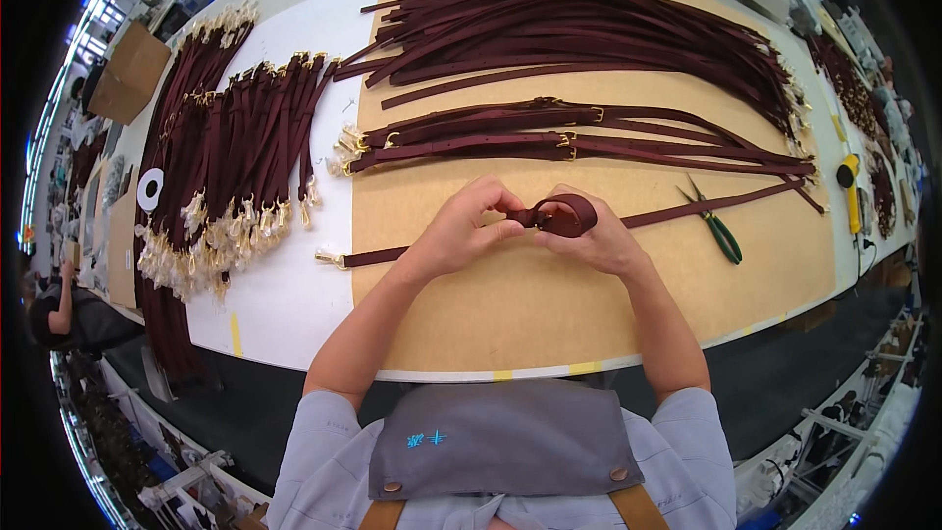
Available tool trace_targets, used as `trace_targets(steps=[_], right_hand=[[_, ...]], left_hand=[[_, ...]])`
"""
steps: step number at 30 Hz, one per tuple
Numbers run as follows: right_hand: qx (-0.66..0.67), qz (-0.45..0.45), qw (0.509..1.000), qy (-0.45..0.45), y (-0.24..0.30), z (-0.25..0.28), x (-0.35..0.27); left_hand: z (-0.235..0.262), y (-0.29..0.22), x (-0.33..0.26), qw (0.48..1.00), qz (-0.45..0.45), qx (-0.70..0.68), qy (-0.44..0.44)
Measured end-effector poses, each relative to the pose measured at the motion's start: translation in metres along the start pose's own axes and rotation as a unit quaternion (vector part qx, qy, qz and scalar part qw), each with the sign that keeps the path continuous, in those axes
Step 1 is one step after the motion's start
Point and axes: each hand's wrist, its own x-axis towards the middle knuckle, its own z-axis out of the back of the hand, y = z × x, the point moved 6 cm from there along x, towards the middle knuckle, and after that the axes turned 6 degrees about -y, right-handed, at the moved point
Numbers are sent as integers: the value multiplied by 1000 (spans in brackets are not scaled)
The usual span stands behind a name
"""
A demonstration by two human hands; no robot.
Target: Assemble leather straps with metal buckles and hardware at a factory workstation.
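Between my hands a dark burgundy strap (574,213) is bent into a loop above the table. My left hand (469,228) pinches the strap at the loop's left side, fingers closed. Closed around the loop's right side is my right hand (601,240). One end of the strap runs out left past my wrist to a gold clasp (332,259) in clear wrap; the other part stretches right under green-handled pliers (719,226). What lies right between my fingertips is partly hidden. Beyond my hands lie several straps with gold buckles (566,145).
A large pile of burgundy straps (549,34) covers the far side of the brown paper (471,324). Bundled straps with wrapped clasps (231,157) lie at left beside a white tape roll (150,189). A yellow tool (850,186) lies at right. Another person (74,309) is at far left.
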Motion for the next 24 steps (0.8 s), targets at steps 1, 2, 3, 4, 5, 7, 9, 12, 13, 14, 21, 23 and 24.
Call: trace_targets(steps=[1, 2, 3, 4, 5, 7, 9, 12, 13, 14, 21, 23, 24], right_hand=[[-38, 18, 999, -11, -2, 3, 0], [-77, 35, 996, -23, -2, 5, 1], [-76, 33, 996, -21, -2, 5, 1], [-61, 2, 998, -23, -2, 5, 1], [-47, -30, 998, -25, -5, 5, 1], [-2, -16, 999, -44, -7, 3, 2], [36, -32, 997, -57, -4, 3, 2], [-15, 30, 995, -95, -1, 2, 3], [-19, 24, 996, -87, -4, 0, 2], [1, 46, 994, -100, -4, 2, 2], [183, 8, 973, -138, -22, 3, 0], [192, 19, 972, -134, -24, 3, 1], [204, 34, 969, -135, -24, 4, 1]], left_hand=[[1, -4, 1, 996, -35, 74, -20], [1, -7, 3, 996, -36, 73, -20], [0, -8, 2, 993, -19, 113, -15], [0, -8, 2, 988, -3, 153, -9], [-1, -11, 2, 988, 0, 151, -10], [-2, -8, 1, 985, 50, 167, -5], [-2, -5, -2, 985, 35, 167, -19], [-1, -4, -5, 987, 23, 155, -44], [-1, -5, -5, 988, 25, 143, -51], [0, -7, -4, 989, 31, 136, -57], [-3, 4, -8, 973, 121, -188, -57], [-3, 5, -8, 964, 137, -228, -25], [-2, 6, -8, 963, 137, -231, -30]])
